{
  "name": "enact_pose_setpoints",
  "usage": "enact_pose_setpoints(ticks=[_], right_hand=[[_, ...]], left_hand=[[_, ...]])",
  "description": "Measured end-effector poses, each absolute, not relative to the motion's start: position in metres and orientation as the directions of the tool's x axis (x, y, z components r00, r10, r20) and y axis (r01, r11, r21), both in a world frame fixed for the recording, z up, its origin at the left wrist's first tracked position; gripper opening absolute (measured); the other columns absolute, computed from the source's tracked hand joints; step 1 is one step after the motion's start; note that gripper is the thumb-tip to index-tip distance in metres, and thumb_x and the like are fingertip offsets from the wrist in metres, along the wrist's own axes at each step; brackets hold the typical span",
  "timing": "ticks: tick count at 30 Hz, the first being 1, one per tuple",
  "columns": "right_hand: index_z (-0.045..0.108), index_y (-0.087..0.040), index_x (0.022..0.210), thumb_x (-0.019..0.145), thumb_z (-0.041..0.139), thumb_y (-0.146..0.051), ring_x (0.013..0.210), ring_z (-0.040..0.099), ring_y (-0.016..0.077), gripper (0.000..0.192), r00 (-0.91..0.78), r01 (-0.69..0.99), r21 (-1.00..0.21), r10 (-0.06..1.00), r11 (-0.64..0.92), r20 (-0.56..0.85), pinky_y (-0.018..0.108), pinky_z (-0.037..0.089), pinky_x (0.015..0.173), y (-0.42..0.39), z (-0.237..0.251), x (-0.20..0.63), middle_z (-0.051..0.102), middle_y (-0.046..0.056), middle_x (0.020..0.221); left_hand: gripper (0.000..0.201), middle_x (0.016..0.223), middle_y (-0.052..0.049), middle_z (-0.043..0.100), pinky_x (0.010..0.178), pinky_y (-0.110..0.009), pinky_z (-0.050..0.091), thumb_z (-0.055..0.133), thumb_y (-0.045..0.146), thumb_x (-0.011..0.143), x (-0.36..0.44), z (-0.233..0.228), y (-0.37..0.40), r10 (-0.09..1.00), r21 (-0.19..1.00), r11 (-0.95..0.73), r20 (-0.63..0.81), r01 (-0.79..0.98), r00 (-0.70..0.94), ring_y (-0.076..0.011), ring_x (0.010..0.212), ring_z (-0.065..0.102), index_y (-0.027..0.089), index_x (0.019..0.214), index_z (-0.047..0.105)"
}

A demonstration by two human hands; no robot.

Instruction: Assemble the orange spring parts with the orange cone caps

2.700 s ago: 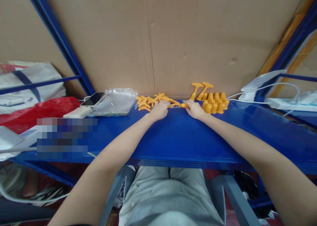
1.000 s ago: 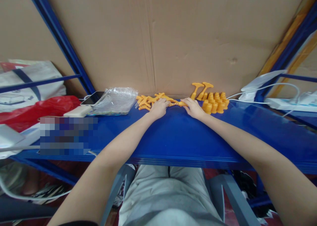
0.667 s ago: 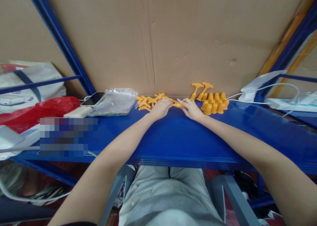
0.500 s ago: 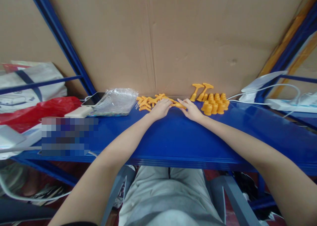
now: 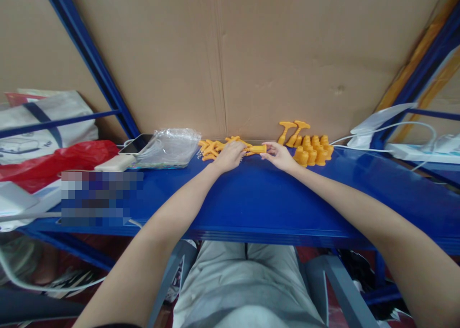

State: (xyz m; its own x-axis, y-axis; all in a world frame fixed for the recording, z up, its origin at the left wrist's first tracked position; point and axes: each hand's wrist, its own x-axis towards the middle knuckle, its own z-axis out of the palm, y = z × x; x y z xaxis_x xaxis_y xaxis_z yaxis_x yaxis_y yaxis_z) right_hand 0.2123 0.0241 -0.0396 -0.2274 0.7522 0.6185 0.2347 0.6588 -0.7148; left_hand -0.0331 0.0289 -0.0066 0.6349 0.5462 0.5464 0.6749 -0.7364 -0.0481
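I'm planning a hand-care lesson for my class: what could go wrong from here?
The orange piece between the left hand and right hand might slip, as the right hand sits only at its end. The right hand is also close to the upright orange pieces, so a sideways swing could topple some. The left hand is beside the orange heap, which might get disturbed.

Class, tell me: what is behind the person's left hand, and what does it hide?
Behind the left hand, yellow branched pieces show, with brown cardboard beyond. The hand covers part of them; whatever lies directly beneath it cannot be seen.
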Motion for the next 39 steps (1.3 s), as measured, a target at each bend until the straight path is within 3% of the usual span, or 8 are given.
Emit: enact_pose_setpoints(ticks=[6,10,13,17,22,29,33,39], right_hand=[[0.063,-0.021,0.104,0.067,0.082,-0.073,0.058,0.066,0.0147,0.067,-0.231,0.122,-0.81,0.81,0.573,0.538,0.038,0.064,0.066,0.023,-0.039,0.21,0.072,0.005,0.093],[0.059,-0.023,0.105,0.064,0.086,-0.071,0.059,0.065,0.0128,0.069,-0.253,0.082,-0.815,0.803,0.573,0.539,0.034,0.063,0.063,0.026,-0.041,0.21,0.07,0.002,0.093],[0.057,-0.024,0.107,0.065,0.086,-0.069,0.06,0.066,0.0127,0.068,-0.267,0.082,-0.815,0.8,0.574,0.537,0.033,0.062,0.062,0.028,-0.044,0.21,0.069,0.002,0.097],[0.056,-0.025,0.108,0.065,0.086,-0.068,0.061,0.066,0.0123,0.068,-0.262,0.086,-0.812,0.8,0.577,0.54,0.034,0.063,0.062,0.028,-0.045,0.21,0.069,0.004,0.104],[0.057,-0.025,0.108,0.064,0.086,-0.068,0.061,0.066,0.0124,0.068,-0.225,0.101,-0.821,0.817,0.561,0.531,0.035,0.065,0.066,0.02,-0.041,0.207,0.071,0.003,0.105],[0.061,-0.022,0.102,0.058,0.09,-0.067,0.057,0.067,0.0132,0.07,-0.188,0.095,-0.86,0.858,0.501,0.479,0.037,0.065,0.068,0.01,-0.036,0.203,0.074,0.001,0.094],[0.063,-0.021,0.089,0.054,0.088,-0.075,0.053,0.066,0.0142,0.07,-0.203,0.076,-0.886,0.877,0.457,0.435,0.032,0.061,0.059,0.005,-0.032,0.201,0.074,0.0,0.077],[0.061,-0.017,0.07,0.076,0.073,-0.077,0.049,0.065,0.0128,0.061,-0.177,0.131,-0.934,0.935,0.332,0.308,0.024,0.053,0.053,-0.002,-0.025,0.2,0.072,0.007,0.064]], left_hand=[[0.019,0.108,-0.013,0.07,0.101,-0.043,0.049,0.049,0.017,0.101,-0.029,-0.009,0.028,0.544,-0.061,-0.732,0.548,0.678,0.636,-0.0277,0.112,0.064,0.016,0.107,0.067],[0.017,0.111,-0.013,0.068,0.105,-0.047,0.047,0.053,0.021,0.1,-0.03,-0.011,0.036,0.543,-0.021,-0.737,0.576,0.675,0.611,-0.0286,0.114,0.061,0.015,0.104,0.069],[0.013,0.123,-0.013,0.065,0.112,-0.052,0.044,0.061,0.025,0.097,-0.032,-0.015,0.043,0.553,0.028,-0.739,0.595,0.673,0.582,-0.0301,0.124,0.056,0.017,0.1,0.071],[0.016,0.134,-0.012,0.058,0.115,-0.053,0.042,0.071,0.034,0.094,-0.037,-0.02,0.051,0.626,0.139,-0.69,0.608,0.711,0.489,-0.0315,0.132,0.052,0.019,0.098,0.074],[0.019,0.113,-0.008,0.059,0.106,-0.045,0.051,0.072,0.037,0.093,-0.038,-0.019,0.049,0.685,0.222,-0.652,0.584,0.725,0.437,-0.0255,0.112,0.062,0.019,0.098,0.071],[0.024,0.104,-0.007,0.056,0.09,-0.038,0.055,0.072,0.041,0.093,-0.039,-0.013,0.041,0.702,0.169,-0.595,0.586,0.785,0.406,-0.0216,0.091,0.063,0.019,0.101,0.07],[0.025,0.102,-0.006,0.055,0.086,-0.035,0.054,0.07,0.043,0.094,-0.041,-0.012,0.04,0.682,0.133,-0.606,0.595,0.784,0.426,-0.0211,0.09,0.062,0.019,0.103,0.069],[0.019,0.104,-0.006,0.054,0.085,-0.034,0.053,0.071,0.036,0.095,-0.037,-0.011,0.036,0.686,0.119,-0.597,0.588,0.794,0.428,-0.0215,0.093,0.062,0.018,0.101,0.067]])
